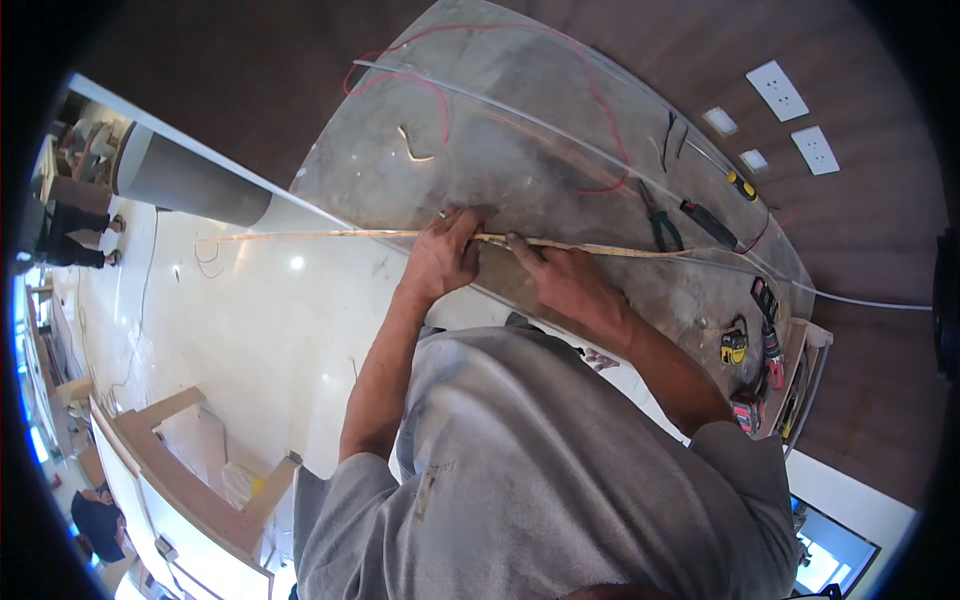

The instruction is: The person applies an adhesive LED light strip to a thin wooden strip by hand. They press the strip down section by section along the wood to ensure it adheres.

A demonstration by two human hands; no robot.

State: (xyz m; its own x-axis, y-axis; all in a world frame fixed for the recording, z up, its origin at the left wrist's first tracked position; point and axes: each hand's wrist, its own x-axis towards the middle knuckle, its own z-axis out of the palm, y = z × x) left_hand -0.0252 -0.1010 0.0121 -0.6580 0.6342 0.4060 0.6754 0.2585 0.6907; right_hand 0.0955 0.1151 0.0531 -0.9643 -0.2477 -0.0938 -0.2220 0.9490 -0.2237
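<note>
A long, thin yellowish strip (pixel 350 233), which looks like an LED strip with fine wires at its left end, runs across in front of me over the table's near edge. My left hand (pixel 443 258) has its fingers closed around the strip near the middle. Just to the right, my right hand (pixel 580 285) is on the same strip, its index finger pressed along it and its other fingers curled. Both hands are close together, and the fingertips partly hide the strip. Its right end lies over the dusty grey tabletop (pixel 480 160).
Green-handled pliers (pixel 660 222), a dark-handled tool (pixel 708 222), a yellow-black screwdriver (pixel 741 186) and a yellow tape measure (pixel 734 344) lie right. Red wire (pixel 600 90) loops beyond a long pale rod (pixel 480 98). Wall sockets (pixel 777 91) sit far right; a person (pixel 75 235) stands far left.
</note>
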